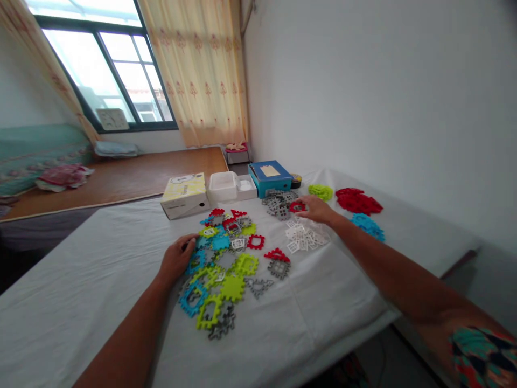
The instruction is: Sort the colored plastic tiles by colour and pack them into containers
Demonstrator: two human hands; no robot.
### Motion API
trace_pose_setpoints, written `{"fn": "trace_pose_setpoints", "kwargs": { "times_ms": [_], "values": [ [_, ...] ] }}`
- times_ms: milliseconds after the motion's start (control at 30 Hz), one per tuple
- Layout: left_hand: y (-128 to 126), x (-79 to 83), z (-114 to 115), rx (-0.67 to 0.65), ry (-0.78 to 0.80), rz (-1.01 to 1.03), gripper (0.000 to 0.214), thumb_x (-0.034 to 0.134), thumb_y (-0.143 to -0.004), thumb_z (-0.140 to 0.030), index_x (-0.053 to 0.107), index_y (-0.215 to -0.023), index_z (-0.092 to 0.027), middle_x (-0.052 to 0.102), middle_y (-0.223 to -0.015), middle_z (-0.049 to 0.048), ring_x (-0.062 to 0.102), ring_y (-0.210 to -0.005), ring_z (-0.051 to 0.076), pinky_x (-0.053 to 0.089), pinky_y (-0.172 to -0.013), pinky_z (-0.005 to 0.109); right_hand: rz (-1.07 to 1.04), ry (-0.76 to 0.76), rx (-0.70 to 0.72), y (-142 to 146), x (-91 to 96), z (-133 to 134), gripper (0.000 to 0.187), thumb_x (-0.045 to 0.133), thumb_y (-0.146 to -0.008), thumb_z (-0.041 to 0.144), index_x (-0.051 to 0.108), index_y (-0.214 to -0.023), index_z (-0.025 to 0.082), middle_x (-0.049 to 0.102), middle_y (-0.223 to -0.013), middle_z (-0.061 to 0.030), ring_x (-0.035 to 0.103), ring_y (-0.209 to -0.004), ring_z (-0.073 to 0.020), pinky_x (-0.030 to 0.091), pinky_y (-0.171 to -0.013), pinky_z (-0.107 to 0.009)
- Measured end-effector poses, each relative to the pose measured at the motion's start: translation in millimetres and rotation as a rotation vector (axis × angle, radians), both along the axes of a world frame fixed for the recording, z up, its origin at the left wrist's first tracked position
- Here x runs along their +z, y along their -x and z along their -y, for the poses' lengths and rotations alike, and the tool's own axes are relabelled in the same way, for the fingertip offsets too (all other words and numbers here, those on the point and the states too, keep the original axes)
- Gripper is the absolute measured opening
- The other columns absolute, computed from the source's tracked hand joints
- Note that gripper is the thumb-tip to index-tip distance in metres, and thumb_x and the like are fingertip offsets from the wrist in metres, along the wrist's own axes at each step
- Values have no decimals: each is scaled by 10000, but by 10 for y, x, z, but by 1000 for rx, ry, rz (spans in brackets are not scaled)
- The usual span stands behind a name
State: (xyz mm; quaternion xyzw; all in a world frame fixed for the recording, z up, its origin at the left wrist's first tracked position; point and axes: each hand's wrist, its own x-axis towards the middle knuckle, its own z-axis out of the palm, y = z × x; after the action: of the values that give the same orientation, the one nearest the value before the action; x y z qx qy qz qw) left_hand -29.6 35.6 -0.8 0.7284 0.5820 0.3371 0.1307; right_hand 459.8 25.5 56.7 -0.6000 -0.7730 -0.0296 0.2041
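A spread of toothed plastic building tiles in blue, lime, grey and red lies on the white tablecloth. My left hand rests at the spread's left edge, fingers curled on a blue tile. My right hand reaches far over the table and pinches a red square frame tile above a pile of grey tiles. A heap of white window pieces lies just below that hand.
Sorted heaps sit at the right: lime, red, blue. A yellow box, a white plastic box and a blue box line the table's far edge. A white wall stands to the right.
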Motion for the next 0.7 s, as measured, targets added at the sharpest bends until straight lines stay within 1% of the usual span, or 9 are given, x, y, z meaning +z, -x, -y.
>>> {"fn": "trace_pose_setpoints", "kwargs": {
  "times_ms": [133,200,267,333,400,467,567,600,700],
  "values": [
    [4,23,-12,8,15,-8,478,431,-811,-496,705,-1069,-200,727,-1089,66,664,-968,241,508,-912,351,121,-58,-479,-1009,81,54,398,665,-811,436,662,-1091,152,675,-1071,-144,584,-999,-267,437,-903,-404],
    [-6,40,-6,18,21,-5,475,433,-807,-492,705,-1070,-205,730,-1081,61,667,-952,239,515,-898,348,129,-47,-654,-1373,87,99,444,662,-805,472,657,-1107,147,667,-1069,-170,568,-1016,-293,447,-860,-415],
    [-20,52,6,22,26,-4,471,433,-807,-489,707,-1064,-204,731,-1079,58,665,-961,236,512,-902,344,121,-42,-744,-1561,88,105,513,671,-785,503,642,-1145,139,647,-1119,-195,547,-1051,-323,452,-831,-427],
    [-35,56,19,19,23,3,472,432,-811,-489,709,-1057,-195,729,-1087,63,661,-980,235,503,-919,340,115,-88,-742,-1519,100,66,562,668,-780,512,625,-1181,120,612,-1203,-220,526,-1092,-349,451,-832,-449],
    [-47,52,30,20,21,14,472,435,-815,-487,710,-1054,-187,728,-1089,66,661,-981,231,498,-926,338,92,-134,-607,-1225,127,22,520,640,-811,470,624,-1191,115,600,-1244,-220,540,-1094,-339,453,-854,-453],
    [-55,44,36,29,24,26,467,440,-815,-480,708,-1058,-185,730,-1081,64,665,-963,226,501,-918,338,26,-73,-325,-724,155,38,401,594,-854,387,644,-1168,141,651,-1186,-175,603,-1012,-277,471,-859,-408],
    [-58,39,41,20,22,35,455,440,-818,-466,708,-1057,-185,728,-1090,62,656,-995,223,493,-934,336,-95,223,209,160,155,237,295,551,-884,334,676,-1120,208,717,-1035,-64,662,-859,-182,505,-785,-306],
    [-58,40,43,14,20,35,453,438,-821,-461,708,-1056,-184,725,-1098,63,651,-1013,223,487,-946,336,-98,290,330,420,140,335,290,555,-885,336,679,-1119,218,721,-1013,-49,665,-838,-172,506,-770,-292],
    [-59,47,49,5,20,30,459,430,-826,-455,708,-1059,-174,719,-1116,71,641,-1046,226,471,-973,339,12,373,499,940,72,604,349,658,-818,325,673,-1144,200,689,-1086,-83,661,-825,-178,496,-760,-285]
  ]
}}
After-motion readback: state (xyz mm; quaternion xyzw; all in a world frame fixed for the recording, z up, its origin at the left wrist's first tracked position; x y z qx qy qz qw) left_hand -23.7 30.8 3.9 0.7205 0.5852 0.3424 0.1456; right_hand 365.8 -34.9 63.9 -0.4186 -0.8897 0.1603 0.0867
